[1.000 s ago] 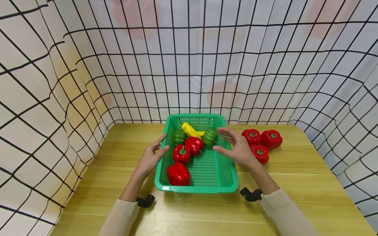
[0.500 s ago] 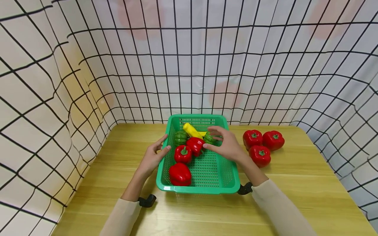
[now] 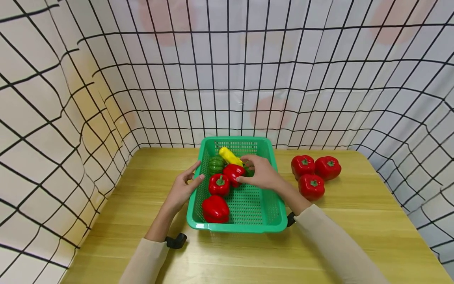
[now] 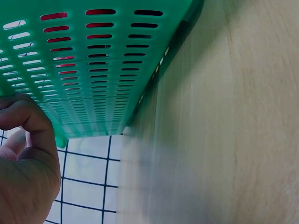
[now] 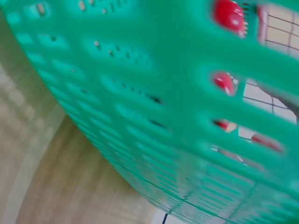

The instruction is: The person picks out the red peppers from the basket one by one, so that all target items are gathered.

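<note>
A green slotted plastic basket point(image 3: 235, 228) stands on the wooden table. My left hand point(image 3: 180, 192) holds its left rim, thumb on top; the left wrist view shows that hand's curled fingers point(image 4: 32, 121) against the wall. Over the basket, my right hand point(image 3: 260, 172) spreads thumb and fingers at the right side of a red bell pepper point(image 3: 233, 174); whether it touches is unclear. The hand mostly hides one green striped pumpkin. Another pumpkin point(image 3: 216, 165), a yellow elongated vegetable point(image 3: 229, 156) and two red bell peppers point(image 3: 218, 184) point(image 3: 215, 209) lie inside too.
Three more red bell peppers point(image 3: 312, 187) sit together on the table point(image 3: 354, 221), right of the basket. Black wire grid panels point(image 3: 227, 79) with white sheeting behind enclose the back and both sides.
My right hand has moved left, from the basket's right rim to the red bell pepper, covering the right pumpkin. The left hand has stayed at the rim.
</note>
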{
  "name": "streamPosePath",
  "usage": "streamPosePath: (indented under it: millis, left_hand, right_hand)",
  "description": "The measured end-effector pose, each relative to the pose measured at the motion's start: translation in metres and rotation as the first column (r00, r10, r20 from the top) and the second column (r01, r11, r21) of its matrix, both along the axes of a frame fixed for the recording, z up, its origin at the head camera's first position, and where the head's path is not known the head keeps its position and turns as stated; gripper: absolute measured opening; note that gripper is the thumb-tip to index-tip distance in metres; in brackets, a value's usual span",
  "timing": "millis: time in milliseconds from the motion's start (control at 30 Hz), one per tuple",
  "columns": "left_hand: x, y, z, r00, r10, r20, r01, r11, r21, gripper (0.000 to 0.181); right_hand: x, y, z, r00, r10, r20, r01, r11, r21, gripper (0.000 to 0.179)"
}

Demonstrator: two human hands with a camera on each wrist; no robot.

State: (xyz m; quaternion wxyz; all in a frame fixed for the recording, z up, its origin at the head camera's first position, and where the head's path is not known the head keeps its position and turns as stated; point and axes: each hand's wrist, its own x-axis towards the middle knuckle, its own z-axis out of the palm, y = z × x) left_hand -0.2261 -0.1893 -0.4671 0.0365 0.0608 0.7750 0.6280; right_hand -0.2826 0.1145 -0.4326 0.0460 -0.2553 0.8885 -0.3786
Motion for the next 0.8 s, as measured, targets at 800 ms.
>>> streamPosePath:
  millis: [800]
  left_hand:
    - [-0.001, 0.001, -0.002, 1.0, 0.01, -0.01, -0.01, 1.0, -0.013, 0.062]
  right_hand:
    - [-0.005, -0.016, -0.013, 0.986, 0.071, -0.149, -0.033, 0.969, 0.245, 0.069]
